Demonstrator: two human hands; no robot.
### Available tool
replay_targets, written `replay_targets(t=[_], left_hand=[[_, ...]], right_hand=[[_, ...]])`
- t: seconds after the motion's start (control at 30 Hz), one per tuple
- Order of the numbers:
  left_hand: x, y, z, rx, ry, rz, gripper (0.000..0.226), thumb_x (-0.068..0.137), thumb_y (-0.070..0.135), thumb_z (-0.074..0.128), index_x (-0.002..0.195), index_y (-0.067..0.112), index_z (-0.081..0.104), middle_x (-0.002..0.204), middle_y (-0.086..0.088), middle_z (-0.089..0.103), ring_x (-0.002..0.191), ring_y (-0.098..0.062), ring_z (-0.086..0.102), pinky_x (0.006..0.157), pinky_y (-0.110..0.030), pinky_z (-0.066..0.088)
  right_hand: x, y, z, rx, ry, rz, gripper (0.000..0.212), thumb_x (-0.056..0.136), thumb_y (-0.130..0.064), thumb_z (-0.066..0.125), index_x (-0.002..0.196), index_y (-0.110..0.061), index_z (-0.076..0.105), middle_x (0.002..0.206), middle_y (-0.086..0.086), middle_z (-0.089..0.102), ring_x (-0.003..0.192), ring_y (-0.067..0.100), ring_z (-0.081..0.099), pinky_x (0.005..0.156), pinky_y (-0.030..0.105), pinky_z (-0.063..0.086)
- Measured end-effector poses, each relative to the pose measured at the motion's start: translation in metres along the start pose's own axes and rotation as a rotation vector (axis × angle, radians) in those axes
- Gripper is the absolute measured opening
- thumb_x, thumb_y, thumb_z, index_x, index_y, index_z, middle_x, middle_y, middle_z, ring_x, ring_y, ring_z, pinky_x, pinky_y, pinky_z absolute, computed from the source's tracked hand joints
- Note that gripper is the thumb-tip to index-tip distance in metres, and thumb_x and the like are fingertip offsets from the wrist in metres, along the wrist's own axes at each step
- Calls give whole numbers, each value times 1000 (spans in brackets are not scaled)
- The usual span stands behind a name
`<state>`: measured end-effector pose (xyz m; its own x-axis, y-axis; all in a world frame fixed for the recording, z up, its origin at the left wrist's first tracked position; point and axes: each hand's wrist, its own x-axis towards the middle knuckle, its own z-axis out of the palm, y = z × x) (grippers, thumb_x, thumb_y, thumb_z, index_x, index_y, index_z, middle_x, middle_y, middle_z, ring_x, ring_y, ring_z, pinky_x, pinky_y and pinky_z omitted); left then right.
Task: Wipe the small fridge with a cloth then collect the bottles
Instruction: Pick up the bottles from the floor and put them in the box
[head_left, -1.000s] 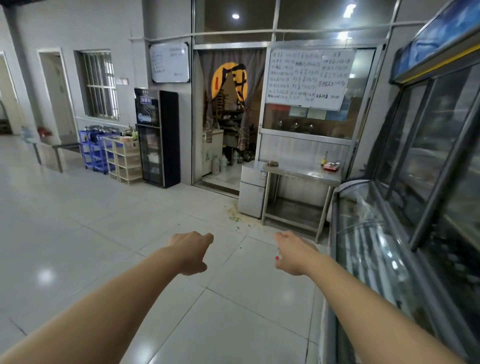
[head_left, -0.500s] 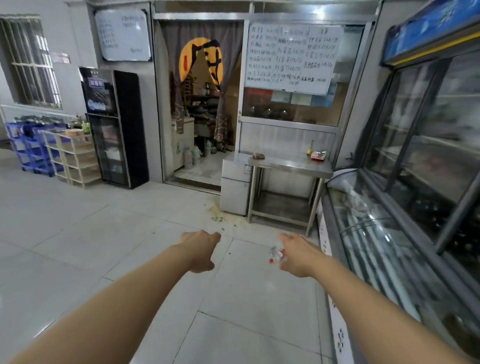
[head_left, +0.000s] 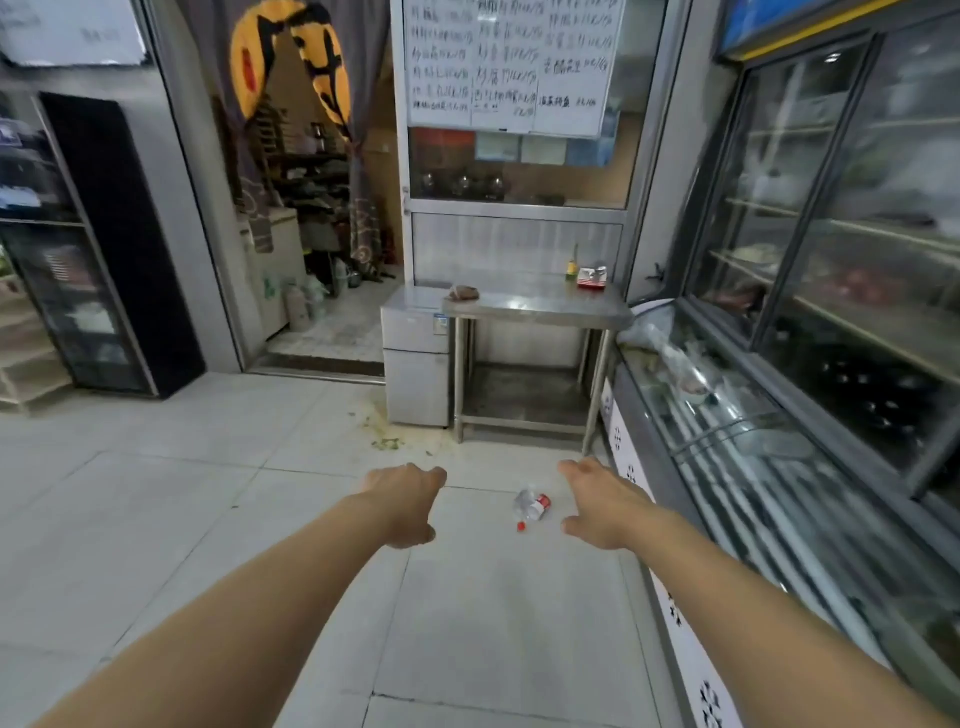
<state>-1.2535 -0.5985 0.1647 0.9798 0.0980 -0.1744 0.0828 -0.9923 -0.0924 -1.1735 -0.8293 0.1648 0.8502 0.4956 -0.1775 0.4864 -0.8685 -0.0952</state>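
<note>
The small silver fridge (head_left: 417, 358) stands on the floor ahead, against the left side of a steel table (head_left: 540, 304). A brownish crumpled cloth (head_left: 464, 293) lies on the table's left end, by the fridge top. A clear plastic bottle with a red label (head_left: 531, 505) lies on the floor tiles between my hands, a red cap (head_left: 521, 526) beside it. My left hand (head_left: 405, 501) hangs out front with loosely curled fingers and holds nothing. My right hand (head_left: 602, 501) is spread and empty, just right of the bottle.
A glass display counter (head_left: 737, 452) and tall glass cabinets line the right side. A small bottle (head_left: 572, 265) and a red-white box (head_left: 592, 276) sit on the table's far end. Green scraps (head_left: 387, 442) litter the floor before the fridge. A black drinks cooler (head_left: 98, 249) stands left.
I have walked closer to the fridge and table. The bottle, earlier at my right hand's edge, now shows on the floor apart from it. My right hand's fingers have spread.
</note>
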Motion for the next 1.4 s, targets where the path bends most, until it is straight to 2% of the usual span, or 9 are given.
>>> replay_targets(t=[0.17, 0.4, 0.57, 0.73, 0.9, 1.07, 1.23, 1.4], left_hand=[[108, -21, -5, -16, -9, 14, 56, 85, 35, 59, 134, 21, 34, 117, -4, 55, 105, -25, 55, 74, -31, 38], [231, -56, -1, -56, -48, 34, 55, 85, 35, 59, 133, 21, 35, 115, -3, 56, 103, -25, 55, 74, -31, 39], [336, -81, 12, -75, -76, 92, 58, 83, 36, 61, 134, 24, 34, 119, -3, 55, 107, -25, 56, 78, -34, 40], [452, -114, 16, -65, -111, 181, 60, 84, 37, 60, 135, 25, 33, 124, -4, 54, 108, -26, 56, 75, -32, 39], [549, -134, 17, -30, -161, 253, 57, 86, 34, 58, 135, 23, 33, 120, -5, 54, 105, -25, 56, 73, -30, 40], [626, -130, 31, -4, -227, 333, 53, 87, 32, 56, 134, 21, 34, 118, -5, 54, 105, -25, 56, 80, -34, 43], [710, -109, 52, -6, -286, 378, 51, 87, 32, 57, 132, 19, 36, 117, -5, 55, 103, -24, 56, 76, -32, 41], [797, -78, 89, -3, -370, 377, 54, 89, 34, 55, 136, 21, 33, 123, -3, 54, 109, -23, 55, 87, -34, 43]], right_hand=[[109, 28, -15, 36, -16, 35, 64, 89, -34, 56, 143, -15, 26, 144, 10, 33, 128, 30, 40, 100, 40, 41], [234, 49, -22, 31, -70, 60, 64, 90, -33, 58, 142, -14, 26, 146, 11, 31, 127, 31, 42, 99, 39, 42], [328, 59, -18, 34, -117, 133, 60, 89, -32, 58, 139, -13, 30, 141, 12, 35, 123, 31, 45, 94, 38, 41], [424, 69, -14, 57, -148, 229, 66, 90, -35, 58, 143, -13, 25, 145, 14, 32, 129, 32, 40, 103, 41, 39], [496, 80, -3, 123, -163, 299, 64, 90, -34, 57, 143, -14, 27, 143, 12, 34, 129, 30, 40, 100, 39, 41], [550, 108, 18, 170, -226, 380, 65, 91, -36, 57, 143, -14, 25, 143, 10, 35, 130, 28, 40, 101, 38, 41], [613, 156, 47, 222, -276, 433, 66, 92, -35, 55, 145, -14, 23, 146, 9, 33, 132, 28, 37, 103, 38, 39], [687, 211, 94, 302, -354, 468, 68, 92, -36, 54, 146, -13, 20, 144, 10, 35, 130, 27, 40, 101, 37, 40]])
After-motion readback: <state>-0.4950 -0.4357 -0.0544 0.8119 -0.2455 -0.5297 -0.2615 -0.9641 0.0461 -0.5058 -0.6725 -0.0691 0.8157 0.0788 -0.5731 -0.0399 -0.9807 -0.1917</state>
